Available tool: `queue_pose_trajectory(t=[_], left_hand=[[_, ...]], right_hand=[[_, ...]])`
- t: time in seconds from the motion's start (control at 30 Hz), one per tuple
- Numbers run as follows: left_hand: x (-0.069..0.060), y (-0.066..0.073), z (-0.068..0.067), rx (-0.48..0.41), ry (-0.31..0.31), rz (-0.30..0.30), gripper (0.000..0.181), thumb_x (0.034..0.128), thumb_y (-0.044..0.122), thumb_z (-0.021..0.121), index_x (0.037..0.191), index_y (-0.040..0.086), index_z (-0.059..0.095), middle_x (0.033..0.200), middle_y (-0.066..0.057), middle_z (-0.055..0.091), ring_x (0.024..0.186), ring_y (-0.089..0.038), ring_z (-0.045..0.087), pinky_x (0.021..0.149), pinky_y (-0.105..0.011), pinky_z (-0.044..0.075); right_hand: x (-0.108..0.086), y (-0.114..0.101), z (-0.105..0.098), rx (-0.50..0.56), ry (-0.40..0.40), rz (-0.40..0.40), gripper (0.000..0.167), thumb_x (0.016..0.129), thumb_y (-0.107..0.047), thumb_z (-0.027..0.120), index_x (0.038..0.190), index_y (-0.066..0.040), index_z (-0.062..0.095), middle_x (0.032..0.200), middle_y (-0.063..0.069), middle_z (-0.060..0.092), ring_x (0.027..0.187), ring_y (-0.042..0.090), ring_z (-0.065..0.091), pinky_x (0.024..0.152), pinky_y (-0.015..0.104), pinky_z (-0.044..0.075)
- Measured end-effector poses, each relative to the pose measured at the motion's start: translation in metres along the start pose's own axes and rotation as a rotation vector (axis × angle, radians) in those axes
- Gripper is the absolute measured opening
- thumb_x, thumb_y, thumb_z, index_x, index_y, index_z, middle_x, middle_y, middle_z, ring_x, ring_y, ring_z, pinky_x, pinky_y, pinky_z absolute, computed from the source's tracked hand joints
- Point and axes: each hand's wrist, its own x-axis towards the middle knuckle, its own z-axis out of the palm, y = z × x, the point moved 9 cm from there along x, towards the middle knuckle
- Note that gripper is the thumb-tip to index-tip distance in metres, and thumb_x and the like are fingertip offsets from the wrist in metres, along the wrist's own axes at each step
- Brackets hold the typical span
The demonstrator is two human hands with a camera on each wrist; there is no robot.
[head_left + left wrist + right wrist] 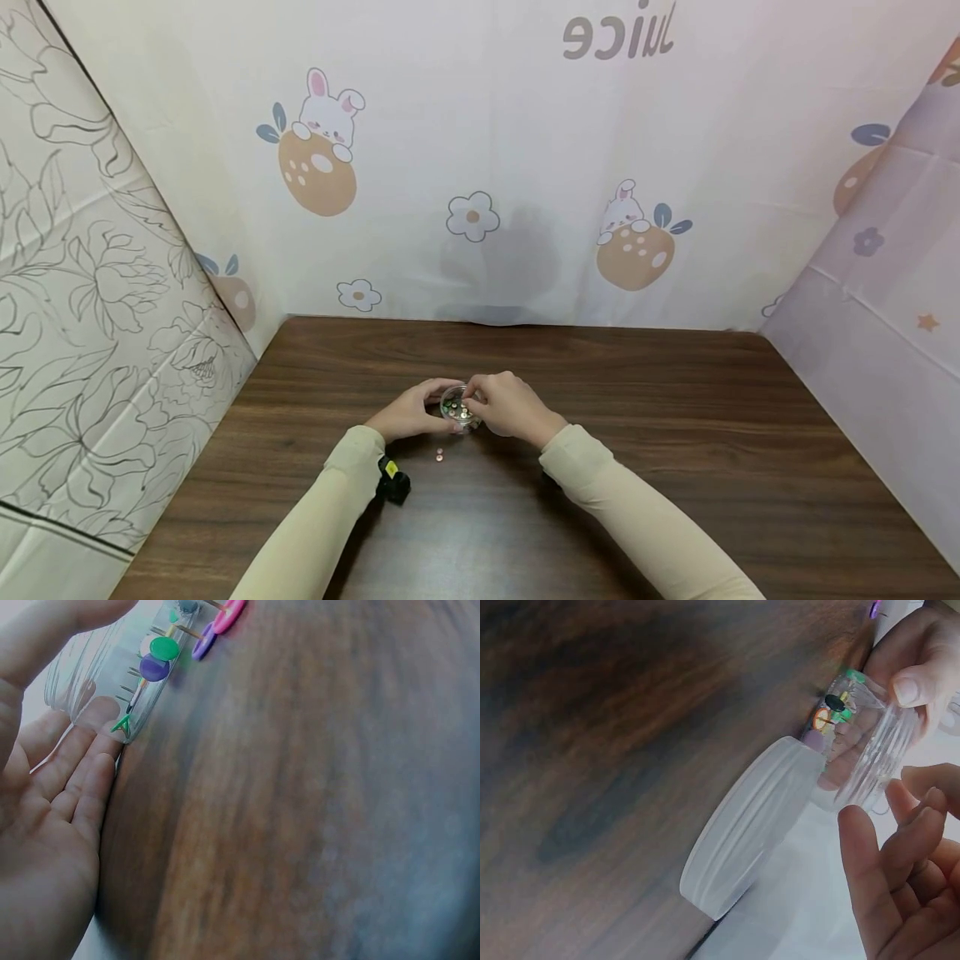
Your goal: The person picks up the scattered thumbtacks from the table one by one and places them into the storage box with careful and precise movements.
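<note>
My left hand grips a clear plastic jar, its thumb and fingers around the wall. Colourful thumbtacks in green, purple and other colours lie inside, seen through the side. At the jar's open mouth is my right hand, its thumb and fingers bent towards the tacks. Whether it pinches a tack is hidden in the head view and unclear in the right wrist view. Close by the jar, a pink tack and a purple tack lie on the table, pins upward.
A translucent white screw lid is on the wooden table beside the jar, under my right hand. A black device with a yellow patch is strapped at my left wrist. Printed curtains border the table at back and sides.
</note>
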Motion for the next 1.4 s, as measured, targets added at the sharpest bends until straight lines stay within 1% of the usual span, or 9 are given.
queue_pose_trajectory(t=[0.2, 0.37, 0.67, 0.73, 0.9, 0.97, 1.1, 1.23, 1.4], left_hand=[[0.000, -0.002, -0.001, 0.013, 0.004, -0.016, 0.075, 0.0832, 0.029, 0.085, 0.148, 0.023, 0.049, 0.144, 0.004, 0.050, 0.129, -0.016, 0.050, 0.106, -0.045, 0.041], [0.000, -0.001, -0.001, 0.007, 0.001, -0.004, 0.075, 0.0844, 0.029, 0.084, 0.150, 0.020, 0.047, 0.145, 0.001, 0.049, 0.130, -0.020, 0.050, 0.105, -0.046, 0.043], [0.000, 0.000, 0.000, -0.002, -0.002, 0.009, 0.074, 0.0859, 0.018, 0.083, 0.150, 0.014, 0.046, 0.142, -0.005, 0.052, 0.128, -0.023, 0.052, 0.102, -0.047, 0.044], [-0.001, 0.002, 0.000, -0.003, 0.002, 0.015, 0.075, 0.0859, 0.015, 0.082, 0.151, 0.010, 0.045, 0.141, -0.007, 0.052, 0.128, -0.026, 0.052, 0.103, -0.049, 0.043], [-0.007, 0.019, 0.001, -0.026, -0.006, 0.024, 0.075, 0.0861, 0.012, 0.081, 0.150, 0.003, 0.043, 0.140, -0.012, 0.054, 0.129, -0.032, 0.051, 0.103, -0.051, 0.043], [-0.006, 0.018, 0.001, -0.025, -0.011, 0.029, 0.074, 0.0867, 0.012, 0.081, 0.150, 0.004, 0.043, 0.140, -0.011, 0.053, 0.129, -0.031, 0.051, 0.103, -0.050, 0.043], [0.000, 0.004, -0.001, 0.006, -0.012, 0.047, 0.071, 0.0892, 0.012, 0.078, 0.151, 0.009, 0.044, 0.145, -0.010, 0.050, 0.131, -0.029, 0.050, 0.103, -0.048, 0.043], [-0.001, 0.005, 0.000, 0.008, -0.020, 0.063, 0.069, 0.0908, 0.012, 0.076, 0.151, 0.010, 0.044, 0.146, -0.010, 0.049, 0.132, -0.028, 0.049, 0.104, -0.047, 0.043], [-0.001, 0.006, 0.001, 0.003, -0.023, 0.062, 0.068, 0.0903, 0.014, 0.077, 0.151, 0.011, 0.045, 0.143, -0.010, 0.052, 0.129, -0.028, 0.051, 0.103, -0.045, 0.044]], right_hand=[[-0.006, -0.006, -0.002, 0.028, 0.002, -0.039, 0.009, 0.098, -0.014, 0.064, 0.103, -0.011, 0.072, 0.065, -0.009, 0.057, 0.047, 0.005, 0.046, 0.049, 0.025, 0.043], [-0.010, -0.010, -0.001, 0.042, -0.004, -0.057, 0.007, 0.098, -0.013, 0.064, 0.102, -0.012, 0.071, 0.071, -0.008, 0.062, 0.052, 0.003, 0.051, 0.051, 0.024, 0.046], [-0.017, -0.016, 0.003, 0.060, -0.017, -0.097, 0.007, 0.095, -0.010, 0.065, 0.096, -0.015, 0.070, 0.068, -0.008, 0.060, 0.050, 0.002, 0.045, 0.051, 0.024, 0.044], [-0.018, -0.018, 0.003, 0.053, -0.012, -0.110, 0.009, 0.095, -0.009, 0.065, 0.096, -0.016, 0.070, 0.069, -0.008, 0.060, 0.051, 0.002, 0.044, 0.051, 0.023, 0.043], [-0.020, -0.020, 0.004, 0.041, -0.015, -0.117, 0.010, 0.095, -0.009, 0.065, 0.095, -0.017, 0.070, 0.070, -0.008, 0.061, 0.052, 0.001, 0.046, 0.051, 0.023, 0.044], [-0.020, -0.022, 0.004, 0.044, -0.024, -0.124, 0.008, 0.095, -0.010, 0.066, 0.096, -0.017, 0.070, 0.071, -0.009, 0.061, 0.053, 0.001, 0.048, 0.052, 0.022, 0.045], [-0.022, -0.029, 0.007, 0.042, -0.047, -0.175, 0.005, 0.095, -0.011, 0.069, 0.097, -0.015, 0.071, 0.071, -0.008, 0.063, 0.055, 0.000, 0.051, 0.054, 0.021, 0.046], [-0.024, -0.039, 0.017, 0.034, -0.081, -0.237, 0.004, 0.093, -0.010, 0.071, 0.097, -0.012, 0.071, 0.074, -0.008, 0.065, 0.059, -0.002, 0.052, 0.057, 0.019, 0.046], [-0.025, -0.046, 0.033, 0.068, -0.146, -0.251, 0.005, 0.092, -0.007, 0.072, 0.093, -0.011, 0.070, 0.075, -0.009, 0.062, 0.061, -0.002, 0.052, 0.057, 0.018, 0.045]])
